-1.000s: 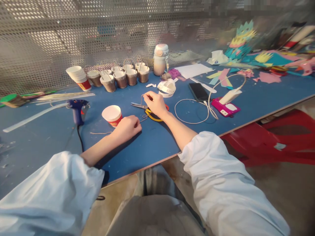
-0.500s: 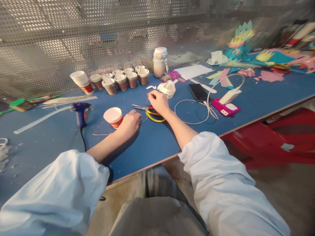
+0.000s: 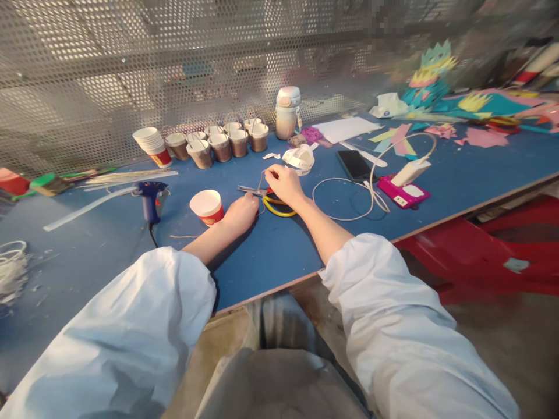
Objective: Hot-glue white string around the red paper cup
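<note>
My right hand (image 3: 285, 185) is closed in a pinch on a thin string (image 3: 261, 179), part of which hangs by its fingertips. My left hand (image 3: 243, 214) rests low over the table with its fingers curled together; the string loops out near its fingertips, and a tail shows left of the wrist. Partly under my right hand lie scissors (image 3: 280, 212) with yellow and red handles, their blades pointing left. A white paper cup (image 3: 207, 205) with a red band stands just left of my left hand. Behind my right hand is a roll of white printed tape (image 3: 300, 158).
A glue gun (image 3: 151, 201) stands at left. Toward the mesh are stacked cups (image 3: 151, 142), several small brown-wrapped buckets (image 3: 221, 148) and a bottle (image 3: 288, 113). At right lie a phone (image 3: 353, 166), a white cable (image 3: 314, 192) and a magenta power strip (image 3: 404, 193).
My left hand has shifted slightly right, closer to my right hand and the scissors. My right hand keeps its pinch in nearly the same place. The view has moved a little.
</note>
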`<state>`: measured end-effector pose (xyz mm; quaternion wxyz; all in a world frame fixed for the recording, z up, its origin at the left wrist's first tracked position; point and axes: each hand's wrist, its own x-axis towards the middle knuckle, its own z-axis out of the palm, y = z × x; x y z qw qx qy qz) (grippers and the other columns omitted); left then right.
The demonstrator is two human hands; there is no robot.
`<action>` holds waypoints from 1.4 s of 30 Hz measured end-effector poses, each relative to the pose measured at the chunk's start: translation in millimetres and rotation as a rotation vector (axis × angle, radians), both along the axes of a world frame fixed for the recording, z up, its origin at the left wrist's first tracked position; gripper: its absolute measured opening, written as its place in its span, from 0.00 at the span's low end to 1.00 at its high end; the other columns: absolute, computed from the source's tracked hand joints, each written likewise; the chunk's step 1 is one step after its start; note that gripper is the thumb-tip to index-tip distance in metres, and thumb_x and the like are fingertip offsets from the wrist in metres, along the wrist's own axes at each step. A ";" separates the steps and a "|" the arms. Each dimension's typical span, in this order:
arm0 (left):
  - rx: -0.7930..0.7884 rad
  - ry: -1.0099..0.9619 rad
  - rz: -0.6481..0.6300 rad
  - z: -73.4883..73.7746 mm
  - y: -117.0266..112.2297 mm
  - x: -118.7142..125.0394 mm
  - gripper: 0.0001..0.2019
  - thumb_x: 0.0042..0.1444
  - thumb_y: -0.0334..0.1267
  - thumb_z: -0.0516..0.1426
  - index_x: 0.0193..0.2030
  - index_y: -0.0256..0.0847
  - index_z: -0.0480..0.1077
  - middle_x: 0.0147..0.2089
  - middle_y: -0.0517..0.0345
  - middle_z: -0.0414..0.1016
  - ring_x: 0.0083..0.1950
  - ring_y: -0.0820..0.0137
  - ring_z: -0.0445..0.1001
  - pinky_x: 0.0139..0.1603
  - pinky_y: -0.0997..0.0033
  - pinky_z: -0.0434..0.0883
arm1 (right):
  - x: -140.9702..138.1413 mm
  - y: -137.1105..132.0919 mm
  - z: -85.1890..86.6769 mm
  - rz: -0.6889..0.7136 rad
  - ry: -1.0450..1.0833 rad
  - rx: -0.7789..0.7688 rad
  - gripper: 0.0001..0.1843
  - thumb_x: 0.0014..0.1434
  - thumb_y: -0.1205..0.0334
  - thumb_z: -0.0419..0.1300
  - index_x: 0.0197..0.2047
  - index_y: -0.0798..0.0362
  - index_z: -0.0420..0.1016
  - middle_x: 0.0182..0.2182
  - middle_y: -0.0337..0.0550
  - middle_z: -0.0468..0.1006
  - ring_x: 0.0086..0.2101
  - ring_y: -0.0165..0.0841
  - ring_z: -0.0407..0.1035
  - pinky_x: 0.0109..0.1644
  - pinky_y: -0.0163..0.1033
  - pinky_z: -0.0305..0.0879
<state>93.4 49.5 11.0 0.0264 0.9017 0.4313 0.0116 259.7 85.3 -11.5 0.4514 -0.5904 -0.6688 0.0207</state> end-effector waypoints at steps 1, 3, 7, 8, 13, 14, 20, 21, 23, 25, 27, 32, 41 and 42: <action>0.001 0.004 -0.005 0.0 -1.3 -1.4 0.15 0.56 0.22 0.46 0.43 0.29 0.72 0.46 0.36 0.71 0.44 0.56 0.76 0.42 0.60 0.72 | -0.2 -0.4 0.4 0.001 0.001 0.000 0.10 0.60 0.63 0.55 0.33 0.53 0.78 0.26 0.42 0.79 0.27 0.32 0.69 0.34 0.36 0.59; 0.005 0.002 -0.006 -1.5 -2.8 -6.8 0.14 0.57 0.23 0.46 0.42 0.30 0.72 0.45 0.37 0.72 0.44 0.57 0.76 0.43 0.61 0.72 | -0.7 -1.3 1.4 0.002 0.001 -0.003 0.10 0.60 0.63 0.55 0.33 0.53 0.78 0.27 0.42 0.79 0.27 0.32 0.69 0.34 0.36 0.59; 0.010 -0.028 0.012 -6.9 -2.0 -19.4 0.14 0.61 0.28 0.46 0.41 0.33 0.73 0.42 0.44 0.74 0.45 0.62 0.75 0.47 0.65 0.71 | -1.7 -1.7 2.4 0.006 -0.005 -0.009 0.11 0.60 0.63 0.55 0.33 0.54 0.78 0.26 0.42 0.79 0.26 0.32 0.68 0.34 0.36 0.59; 0.010 -0.036 0.013 -7.9 -1.7 -21.2 0.14 0.61 0.29 0.46 0.41 0.34 0.73 0.42 0.45 0.74 0.46 0.63 0.74 0.47 0.65 0.71 | -1.8 -1.6 2.4 0.008 -0.006 -0.009 0.11 0.60 0.63 0.55 0.33 0.54 0.78 0.26 0.42 0.79 0.26 0.32 0.68 0.33 0.36 0.59; 0.015 -0.029 0.004 -9.0 -2.4 -19.6 0.14 0.61 0.30 0.46 0.41 0.35 0.74 0.44 0.46 0.74 0.46 0.63 0.74 0.47 0.66 0.71 | -2.3 -1.5 2.3 0.009 -0.006 -0.007 0.11 0.60 0.63 0.55 0.32 0.53 0.78 0.25 0.41 0.78 0.25 0.31 0.67 0.32 0.35 0.58; 0.017 -0.017 0.000 -8.7 -2.8 -17.9 0.14 0.61 0.30 0.46 0.42 0.35 0.74 0.44 0.46 0.73 0.45 0.63 0.74 0.46 0.66 0.71 | -2.5 -1.7 2.5 0.007 -0.012 -0.007 0.11 0.60 0.63 0.55 0.32 0.53 0.78 0.25 0.41 0.78 0.25 0.31 0.67 0.32 0.35 0.57; 0.035 0.086 -0.029 -4.9 -5.0 -5.3 0.14 0.59 0.26 0.46 0.44 0.31 0.71 0.45 0.41 0.71 0.43 0.60 0.76 0.42 0.64 0.72 | -2.5 -1.7 2.0 0.007 -0.025 -0.022 0.10 0.60 0.63 0.56 0.33 0.53 0.79 0.25 0.41 0.79 0.26 0.31 0.68 0.32 0.35 0.57; 0.038 0.097 -0.036 -3.6 -6.4 -3.9 0.13 0.59 0.25 0.47 0.44 0.30 0.71 0.45 0.40 0.70 0.44 0.59 0.75 0.42 0.63 0.72 | -2.0 -1.2 1.4 0.008 -0.023 -0.021 0.10 0.60 0.63 0.56 0.34 0.53 0.79 0.26 0.41 0.79 0.27 0.32 0.69 0.33 0.35 0.57; 0.053 0.128 -0.045 0.7 -12.3 -4.2 0.14 0.56 0.23 0.47 0.45 0.29 0.69 0.46 0.39 0.70 0.45 0.59 0.75 0.41 0.64 0.72 | -0.7 -0.3 0.4 0.004 -0.024 -0.017 0.10 0.60 0.63 0.56 0.34 0.53 0.79 0.27 0.42 0.79 0.28 0.33 0.70 0.34 0.36 0.58; 0.090 0.168 -0.068 8.8 -24.2 -11.5 0.14 0.55 0.22 0.46 0.45 0.29 0.69 0.45 0.40 0.69 0.45 0.60 0.74 0.40 0.65 0.72 | 0.2 0.2 -0.1 -0.006 -0.029 -0.019 0.10 0.60 0.63 0.56 0.34 0.53 0.79 0.27 0.43 0.80 0.28 0.33 0.69 0.34 0.36 0.58; 0.146 0.186 -0.127 21.4 -42.8 -27.9 0.13 0.57 0.22 0.45 0.42 0.30 0.69 0.43 0.41 0.69 0.43 0.61 0.73 0.36 0.67 0.72 | 0.3 -0.2 0.3 -0.009 -0.031 -0.025 0.10 0.60 0.63 0.56 0.34 0.53 0.79 0.27 0.42 0.79 0.27 0.32 0.68 0.34 0.36 0.57; 0.155 0.017 -0.149 65.7 -103.0 -106.6 0.14 0.63 0.31 0.42 0.38 0.37 0.68 0.37 0.50 0.69 0.34 0.67 0.71 0.32 0.69 0.69 | -1.3 -2.6 2.2 0.008 -0.021 -0.043 0.10 0.60 0.64 0.56 0.32 0.54 0.78 0.25 0.41 0.77 0.26 0.31 0.66 0.33 0.36 0.56; 0.388 -0.140 1.085 78.8 -130.4 -282.7 0.10 0.55 0.44 0.52 0.34 0.43 0.70 0.20 0.66 0.65 0.25 0.72 0.65 0.23 0.79 0.56 | 0.7 3.0 -6.3 0.040 -0.021 -0.004 0.10 0.59 0.64 0.55 0.31 0.56 0.77 0.25 0.42 0.77 0.26 0.31 0.66 0.34 0.36 0.59; 0.365 -0.151 1.173 76.4 -126.8 -296.2 0.10 0.55 0.43 0.51 0.33 0.42 0.70 0.19 0.66 0.64 0.25 0.72 0.65 0.23 0.79 0.57 | 0.7 2.9 -7.1 0.046 -0.021 0.004 0.10 0.59 0.64 0.55 0.31 0.56 0.77 0.25 0.42 0.77 0.26 0.31 0.67 0.34 0.36 0.59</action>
